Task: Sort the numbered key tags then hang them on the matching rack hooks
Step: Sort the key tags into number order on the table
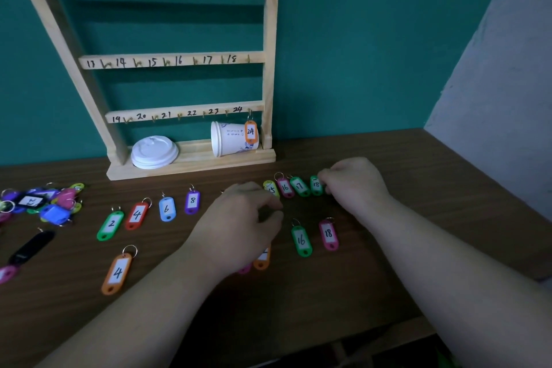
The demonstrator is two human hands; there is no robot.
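A wooden key rack (270,69) with numbered hooks stands against the teal wall; only the orange tag 24 (250,131) hangs on it. Numbered tags lie in rows on the brown table: green 2 (110,225), red 4 (136,215), blue 6 (167,208), purple 8 (192,202), orange 4 (117,272), then 15 (272,188), 16 (285,187), 17 (300,186) and green 18 (316,185). My right hand (354,182) pinches the green 18 tag's right end. My left hand (242,227) hovers with curled fingers over hidden tags; whether it holds one is unclear.
A heap of unsorted tags (41,203) sits at the far left, with a black tag (31,246) below it. Green 16 (301,240) and pink 18 (328,234) lie in front. White lids (154,152) and a tipped paper cup (230,139) rest on the rack base.
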